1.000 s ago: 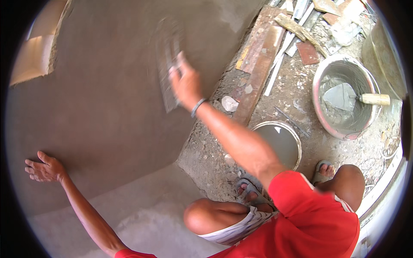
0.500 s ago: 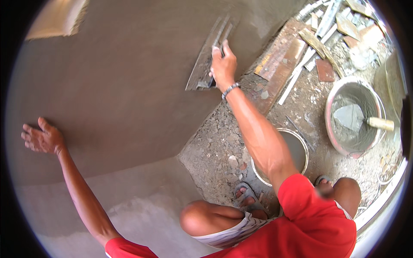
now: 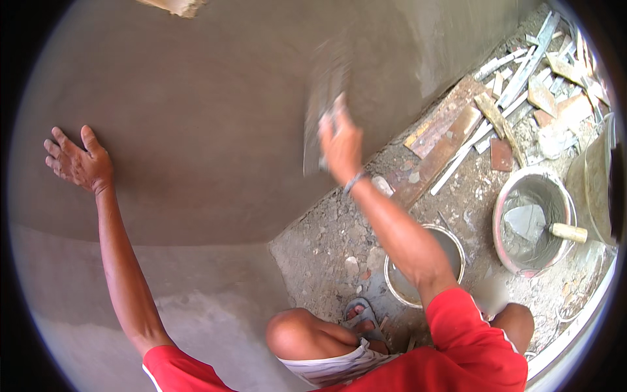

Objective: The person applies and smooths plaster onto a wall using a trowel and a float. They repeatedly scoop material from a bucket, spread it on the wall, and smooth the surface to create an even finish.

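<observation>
My left hand [image 3: 81, 160] lies flat with spread fingers against the grey-brown plastered wall [image 3: 209, 117]. My right hand [image 3: 339, 144] grips a long flat float [image 3: 313, 124] against that same wall, further to the right; the float is smeared by motion. Below it on the ground is a round bucket [image 3: 460, 255] of grey liquid, partly hidden by my right arm. To its right a pinkish bucket [image 3: 503, 248] holds wet grey mix and a trowel [image 3: 567, 232] with a pale wooden handle.
Boards [image 3: 431, 176], white strips and broken pieces [image 3: 542, 98] are heaped along the wall's foot at the upper right. A dull container [image 3: 588, 183] stands at the right edge. My bent knee [image 3: 290, 326] and sandalled foot [image 3: 359, 313] are at the bottom, beside a paler wall surface [image 3: 150, 300].
The view has shifted, with the buckets now lower in it. My left hand has moved up the wall. My right hand with the float has moved up and rightward across the wall since a second ago.
</observation>
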A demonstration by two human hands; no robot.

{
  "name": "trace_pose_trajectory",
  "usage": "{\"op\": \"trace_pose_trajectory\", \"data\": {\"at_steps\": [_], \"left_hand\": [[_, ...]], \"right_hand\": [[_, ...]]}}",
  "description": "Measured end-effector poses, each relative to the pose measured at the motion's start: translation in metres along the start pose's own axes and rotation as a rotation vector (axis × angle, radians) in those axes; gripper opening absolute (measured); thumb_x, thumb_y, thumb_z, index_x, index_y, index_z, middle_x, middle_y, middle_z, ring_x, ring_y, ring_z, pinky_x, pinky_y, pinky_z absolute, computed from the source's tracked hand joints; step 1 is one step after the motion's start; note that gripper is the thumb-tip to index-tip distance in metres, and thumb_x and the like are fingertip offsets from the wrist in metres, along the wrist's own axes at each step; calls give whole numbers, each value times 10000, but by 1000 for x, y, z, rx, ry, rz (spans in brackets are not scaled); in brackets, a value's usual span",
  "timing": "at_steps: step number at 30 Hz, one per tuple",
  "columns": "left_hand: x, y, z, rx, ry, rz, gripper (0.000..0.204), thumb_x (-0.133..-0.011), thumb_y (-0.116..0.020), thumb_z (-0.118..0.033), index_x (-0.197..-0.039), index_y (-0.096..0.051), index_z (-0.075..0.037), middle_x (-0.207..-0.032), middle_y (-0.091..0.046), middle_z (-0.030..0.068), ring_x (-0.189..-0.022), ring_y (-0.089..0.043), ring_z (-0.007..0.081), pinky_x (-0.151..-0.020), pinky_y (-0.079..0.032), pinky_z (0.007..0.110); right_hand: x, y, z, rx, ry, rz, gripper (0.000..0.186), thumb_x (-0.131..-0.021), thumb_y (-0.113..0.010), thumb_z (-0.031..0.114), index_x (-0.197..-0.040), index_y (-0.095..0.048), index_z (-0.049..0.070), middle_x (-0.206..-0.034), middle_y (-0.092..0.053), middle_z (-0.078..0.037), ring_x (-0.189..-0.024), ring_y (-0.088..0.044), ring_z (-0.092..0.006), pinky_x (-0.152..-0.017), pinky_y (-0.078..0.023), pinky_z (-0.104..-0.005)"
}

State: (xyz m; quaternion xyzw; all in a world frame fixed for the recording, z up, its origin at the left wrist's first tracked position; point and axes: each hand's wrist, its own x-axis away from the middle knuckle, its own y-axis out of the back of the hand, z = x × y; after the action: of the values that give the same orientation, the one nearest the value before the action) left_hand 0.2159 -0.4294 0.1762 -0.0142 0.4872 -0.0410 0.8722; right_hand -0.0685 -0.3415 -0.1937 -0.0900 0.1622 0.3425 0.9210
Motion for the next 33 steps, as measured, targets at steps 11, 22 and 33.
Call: {"op": "trace_pose_trajectory", "data": {"at_steps": [11, 22, 33], "left_hand": [[-5, -3, -10, 71, -7, -40, 729, -963, -411, -627, -1527, -352, -168, -1582, -288, 190, -1448, -208, 479, -1178, -131, 573], [0, 5, -5, 73, 66, -3, 725, -947, -441, -613, -1533, -327, -202, -1592, -257, 178, -1455, -166, 484, -1176, -134, 582], [3, 14, -11, 50, 119, 8, 698, -964, -441, -584, -1549, -296, -231, -1613, -239, 118, -1483, -147, 422, -1194, -128, 557]], "right_hand": [[-58, 13, 43, 35, 196, 28, 621, -900, -609, 186, -1468, -414, 28, -817, -673, -258, -742, -669, -418, -656, -543, -467], [-38, -28, 73, -56, 291, -55, 618, -915, -594, 183, -1462, -390, -21, -919, -698, -254, -816, -698, -392, -688, -553, -461], [-70, -21, 172, 190, 495, 266, 645, -912, -602, 209, -1488, -374, 28, -722, -662, -199, -602, -643, -352, -558, -521, -472]]}}
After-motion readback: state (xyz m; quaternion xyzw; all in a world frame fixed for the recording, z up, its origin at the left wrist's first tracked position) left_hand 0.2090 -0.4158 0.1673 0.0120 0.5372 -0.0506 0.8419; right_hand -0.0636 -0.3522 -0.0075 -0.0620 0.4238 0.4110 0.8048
